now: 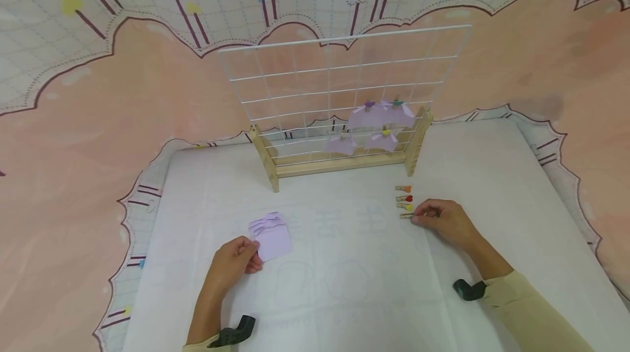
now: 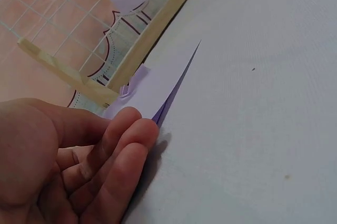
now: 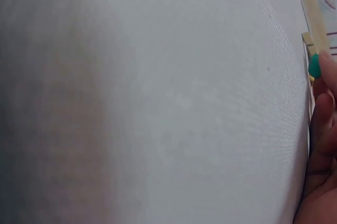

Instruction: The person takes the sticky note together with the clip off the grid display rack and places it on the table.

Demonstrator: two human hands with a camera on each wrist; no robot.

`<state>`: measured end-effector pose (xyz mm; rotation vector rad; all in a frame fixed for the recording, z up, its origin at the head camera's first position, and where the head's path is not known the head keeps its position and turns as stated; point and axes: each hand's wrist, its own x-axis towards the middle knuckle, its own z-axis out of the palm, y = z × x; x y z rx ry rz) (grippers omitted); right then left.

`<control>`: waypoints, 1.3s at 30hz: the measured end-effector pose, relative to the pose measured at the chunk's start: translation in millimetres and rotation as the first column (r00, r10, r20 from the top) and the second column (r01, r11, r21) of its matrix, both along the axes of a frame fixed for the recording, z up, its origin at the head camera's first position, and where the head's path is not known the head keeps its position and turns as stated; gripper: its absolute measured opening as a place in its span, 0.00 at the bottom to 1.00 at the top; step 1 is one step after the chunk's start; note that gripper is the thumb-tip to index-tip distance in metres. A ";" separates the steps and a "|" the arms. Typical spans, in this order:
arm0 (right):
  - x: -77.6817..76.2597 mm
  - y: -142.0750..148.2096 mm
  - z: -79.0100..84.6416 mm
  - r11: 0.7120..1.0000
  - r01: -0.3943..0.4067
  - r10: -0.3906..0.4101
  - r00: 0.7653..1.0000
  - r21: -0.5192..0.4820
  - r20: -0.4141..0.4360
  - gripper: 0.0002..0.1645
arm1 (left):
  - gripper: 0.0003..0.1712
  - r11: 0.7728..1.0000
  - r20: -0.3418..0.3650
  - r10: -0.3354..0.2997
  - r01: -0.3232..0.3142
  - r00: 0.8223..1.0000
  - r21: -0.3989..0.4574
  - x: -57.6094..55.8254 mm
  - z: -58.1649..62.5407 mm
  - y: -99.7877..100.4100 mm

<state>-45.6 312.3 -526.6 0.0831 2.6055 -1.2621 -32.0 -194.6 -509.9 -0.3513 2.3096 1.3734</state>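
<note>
My left hand (image 1: 237, 258) pinches the lower left corner of a small lilac paper (image 1: 275, 241). Crumpled strips of the same lilac lie along the paper's far edge. In the left wrist view, the paper (image 2: 158, 87) tilts up from the white tabletop, its corner between thumb and fingers. My right hand (image 1: 445, 222) pinches a small wooden clothespin (image 1: 406, 216) at the near end of a short row. The right wrist view shows its teal decoration (image 3: 314, 66) at the fingertips. Beyond it in the row lie clothespins with a yellow (image 1: 408, 207), a red (image 1: 408, 198) and an orange (image 1: 407, 189) decoration.
A white wire grid rack (image 1: 327, 89) on a wooden base (image 1: 339, 164) stands at the back of the white table (image 1: 339, 286). Several lilac papers (image 1: 371, 118) hang on its right side from clothespins. A patterned cloth (image 1: 162, 84) covers the background.
</note>
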 end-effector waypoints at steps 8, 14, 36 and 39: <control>-0.8 -0.4 -1.5 1.000 0.003 -0.004 1.000 0.003 0.021 0.12 | 0.16 0.997 0.046 0.044 -0.047 0.998 0.055 -1.0 -3.3 -3.2; -0.8 0.1 -1.5 1.000 0.009 -0.008 0.999 -0.015 0.031 0.14 | 0.15 0.993 0.070 0.067 -0.074 0.995 0.093 -2.7 -4.5 -5.0; -2.8 2.3 1.1 0.995 0.030 -0.027 0.999 -0.097 0.036 0.16 | 0.17 0.988 0.033 0.103 -0.106 0.994 0.108 -8.7 1.4 -6.0; -2.5 3.4 4.2 0.992 0.043 -0.038 0.998 -0.121 0.044 0.18 | 0.17 0.992 -0.012 0.112 -0.111 0.994 0.061 -11.7 8.5 -5.4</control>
